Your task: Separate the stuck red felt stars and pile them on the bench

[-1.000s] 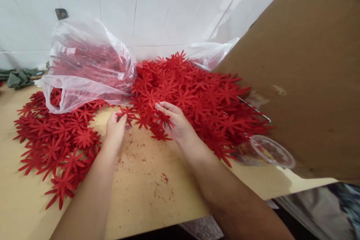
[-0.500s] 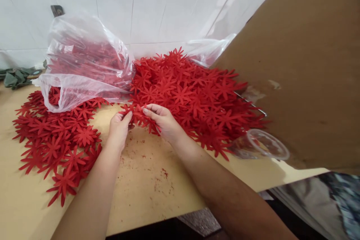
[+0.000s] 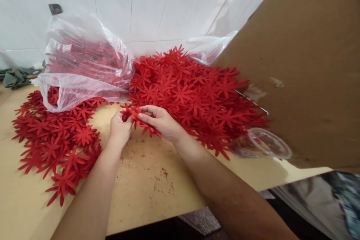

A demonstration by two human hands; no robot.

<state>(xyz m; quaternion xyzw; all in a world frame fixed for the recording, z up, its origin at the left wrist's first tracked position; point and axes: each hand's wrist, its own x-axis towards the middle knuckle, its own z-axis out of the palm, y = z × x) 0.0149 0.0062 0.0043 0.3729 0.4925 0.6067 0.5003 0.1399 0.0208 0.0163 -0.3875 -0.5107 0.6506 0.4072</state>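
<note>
Between my two hands are red flower-shaped cutouts (image 3: 147, 126) with narrow petals, held just above the table. My left hand (image 3: 120, 125) pinches their left side between thumb and fingers. My right hand (image 3: 159, 120) grips the right side, its thumb lying across the front. How many cutouts are in my fingers I cannot tell. Right behind my right hand rises a big heap of the same red cutouts (image 3: 182, 90). A lower, spread-out pile of red cutouts (image 3: 59, 135) lies left of my left forearm.
A clear plastic bag (image 3: 84, 58) full of red cutouts stands against the tiled wall (image 3: 157, 7). A brown board (image 3: 303, 71) leans up on the right, with a clear plastic cup (image 3: 270, 144) on its side before it. Red scraps dot the tabletop (image 3: 146, 180). Dark green cloth (image 3: 17, 77) lies far left.
My hands have drawn slightly closer together around the cutouts, and my right thumb has shifted a little left and down. The piles and bag look the same.
</note>
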